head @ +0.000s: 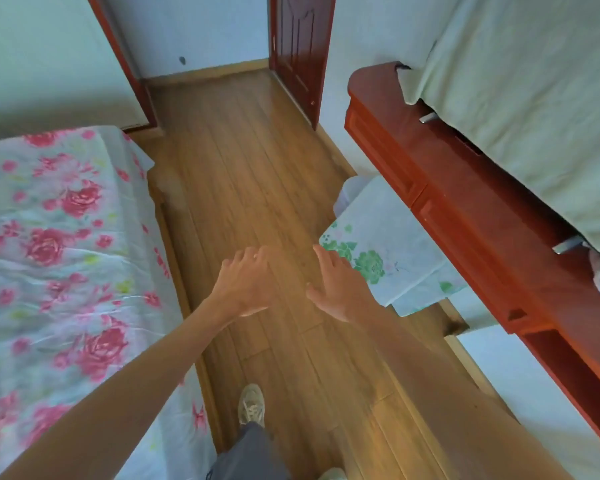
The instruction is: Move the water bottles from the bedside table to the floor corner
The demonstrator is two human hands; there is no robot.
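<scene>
No water bottle and no bedside table appear in the head view. My left hand (245, 280) is stretched out over the wooden floor (243, 174), fingers apart and holding nothing. My right hand (338, 284) is beside it at the same height, fingers extended, also with nothing in it. A small gap separates the two hands. Below them, one of my feet in a pale shoe (252, 403) stands on the floorboards.
A bed with a pink floral sheet (56, 258) fills the left. A red-brown wooden cabinet (465, 188) draped with pale green cloth (534, 98) runs along the right; a green-flowered cloth (388, 247) covers something below it. A dark red door (300, 46) stands open ahead.
</scene>
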